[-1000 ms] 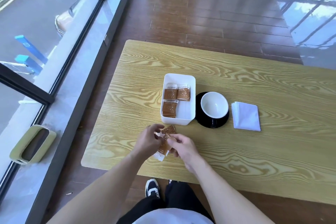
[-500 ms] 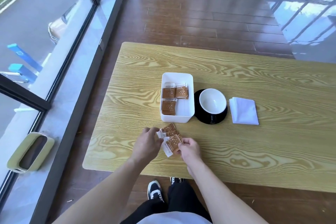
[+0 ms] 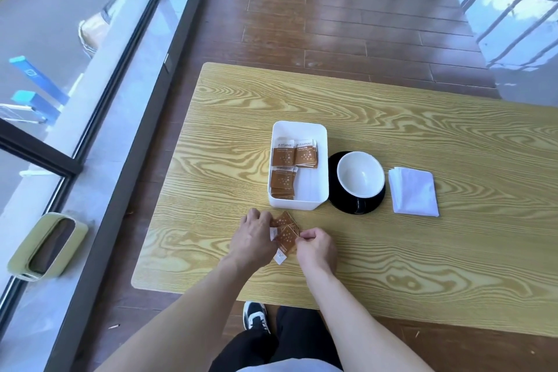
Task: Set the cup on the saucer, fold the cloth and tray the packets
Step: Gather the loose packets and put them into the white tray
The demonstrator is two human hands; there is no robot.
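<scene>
At a yellow wood-grain table, our left hand and right hand pinch loose brown paper packets near a white rectangular plastic tray, already holding several.

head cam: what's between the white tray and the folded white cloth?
In the head view, the white cup on the black saucer sits between the white rectangular plastic tray and the folded white cloth.

Bright daylight enters through the window wall on the left. Strong sky glare and reflected railing bars wash out the glossy wooden floor at upper right. The table is evenly lit; shadows on it are soft and short. Wide-angle distortion bends straight lines near the edges. Fine detail is slightly soft throughout
</scene>
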